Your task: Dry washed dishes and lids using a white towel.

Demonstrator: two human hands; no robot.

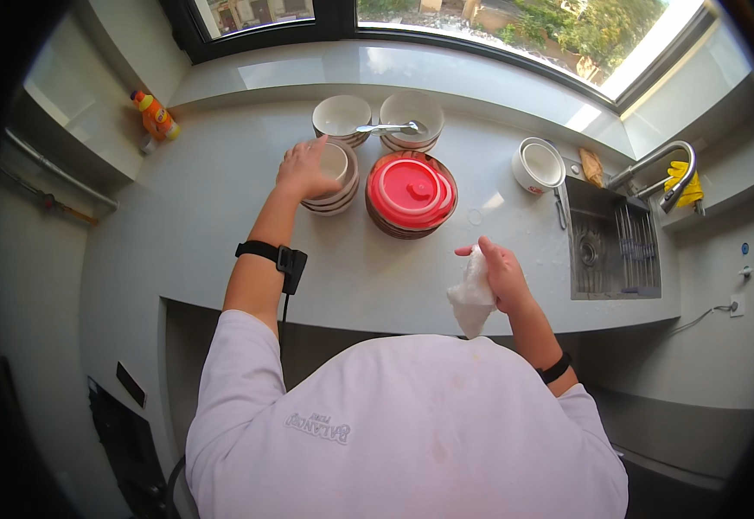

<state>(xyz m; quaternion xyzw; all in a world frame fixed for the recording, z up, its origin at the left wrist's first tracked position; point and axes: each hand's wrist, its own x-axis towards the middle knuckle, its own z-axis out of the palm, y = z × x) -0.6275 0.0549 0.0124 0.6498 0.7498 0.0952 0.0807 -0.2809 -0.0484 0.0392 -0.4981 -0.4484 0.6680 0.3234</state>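
My left hand point(301, 170) spans the left side of a small white bowl point(334, 162), thumb and fingers at its rim. That bowl sits inside the top of a stack of bowls point(331, 206). In my right hand point(504, 276), a crumpled white cloth point(471, 298) hangs over the counter's front edge. Between the hands, a red lid point(409, 193) with a round knob lies on a stack of brown-rimmed dishes point(409, 230). Behind are two more bowl stacks, one on the left point(341, 117) and one on the right point(409, 107). A metal spoon point(387, 128) bridges their rims.
Nested white containers point(537, 165) and a knife point(560, 206) lie left of the sink point(588, 276). A faucet point(652, 170) arches there, with yellow gloves point(685, 185) behind it. An orange bottle point(156, 117) stands at the far left. Water spots the grey counter point(377, 285).
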